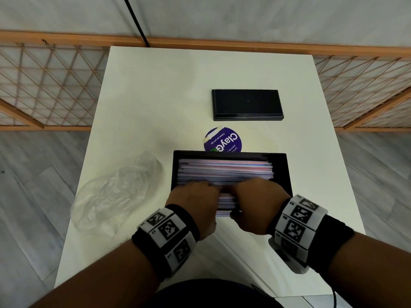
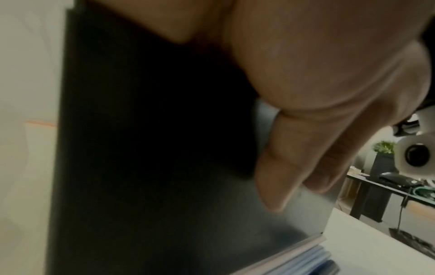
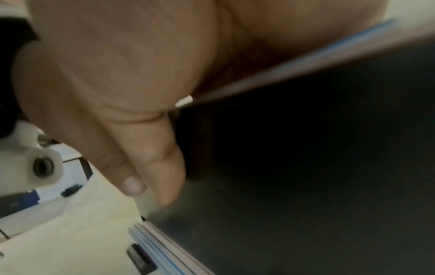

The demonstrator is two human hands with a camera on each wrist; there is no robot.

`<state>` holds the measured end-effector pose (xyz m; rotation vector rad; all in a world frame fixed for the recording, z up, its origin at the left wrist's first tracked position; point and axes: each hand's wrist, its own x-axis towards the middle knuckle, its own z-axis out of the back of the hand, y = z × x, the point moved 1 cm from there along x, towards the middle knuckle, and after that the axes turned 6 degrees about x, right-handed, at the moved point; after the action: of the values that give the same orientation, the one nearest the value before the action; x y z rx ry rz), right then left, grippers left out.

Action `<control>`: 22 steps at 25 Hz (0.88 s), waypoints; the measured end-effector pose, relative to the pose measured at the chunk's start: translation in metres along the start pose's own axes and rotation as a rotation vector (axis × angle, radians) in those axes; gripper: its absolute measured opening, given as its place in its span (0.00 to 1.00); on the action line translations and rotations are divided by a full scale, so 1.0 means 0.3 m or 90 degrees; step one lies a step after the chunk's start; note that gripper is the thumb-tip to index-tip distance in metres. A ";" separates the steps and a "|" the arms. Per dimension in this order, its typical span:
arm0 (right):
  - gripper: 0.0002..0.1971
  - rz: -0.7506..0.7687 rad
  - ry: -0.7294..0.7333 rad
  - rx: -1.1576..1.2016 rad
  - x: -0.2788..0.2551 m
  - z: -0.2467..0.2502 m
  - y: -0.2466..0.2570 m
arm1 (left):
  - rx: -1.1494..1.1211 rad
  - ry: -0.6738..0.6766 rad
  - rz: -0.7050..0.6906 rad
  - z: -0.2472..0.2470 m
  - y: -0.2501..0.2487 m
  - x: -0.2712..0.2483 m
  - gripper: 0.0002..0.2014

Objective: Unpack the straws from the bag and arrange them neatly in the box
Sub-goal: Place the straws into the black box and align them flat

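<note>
On the left of the white counter [image 1: 138, 103] lies a crumpled clear plastic bag [image 1: 117, 192], apart from the hands and just beside the left wall of the box [image 1: 281, 172]. The black box sits near the front middle of the counter, and the straws [image 1: 224, 171], wrapped in pale pink, blue and white, lie in it lengthwise, side by side in a stack running left to right.

The left hand [image 1: 195, 207] rests over the near left part of the box, fingers reaching down onto the straws; from the head view the fingertips are hidden, and the left wrist view shows only the thumb [image 2: 280, 178] lying straight against the dark box wall, so whether it grasps anything cannot be told. A few straws poke out past the box's near edge between the two hands.

The right hand [image 1: 255, 205] covers the near right part of the box, its fingers curled over the straws; the right wrist view shows a straw [image 3: 294, 61] running under the palm.

Behind the box, a round purple sticker [image 1: 224, 140] is stuck on the counter, and farther back to the right lies a black lid [image 1: 246, 105], well apart.
</note>
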<state>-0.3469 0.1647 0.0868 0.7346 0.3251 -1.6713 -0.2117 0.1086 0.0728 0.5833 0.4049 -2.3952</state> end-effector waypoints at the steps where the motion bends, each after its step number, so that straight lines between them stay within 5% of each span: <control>1: 0.19 -0.017 0.003 -0.011 0.006 -0.007 -0.009 | 0.008 0.004 0.006 -0.003 0.004 0.003 0.20; 16: 0.15 0.002 0.040 0.034 -0.001 0.007 -0.001 | -0.039 0.028 0.017 0.020 -0.003 0.009 0.19; 22: 0.20 0.038 -0.066 0.013 -0.084 0.056 0.003 | -0.049 -0.112 -0.069 0.064 0.009 -0.054 0.24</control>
<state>-0.3488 0.1742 0.1155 0.6638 0.2117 -1.6513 -0.2045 0.1068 0.0971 0.3201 0.4601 -2.4968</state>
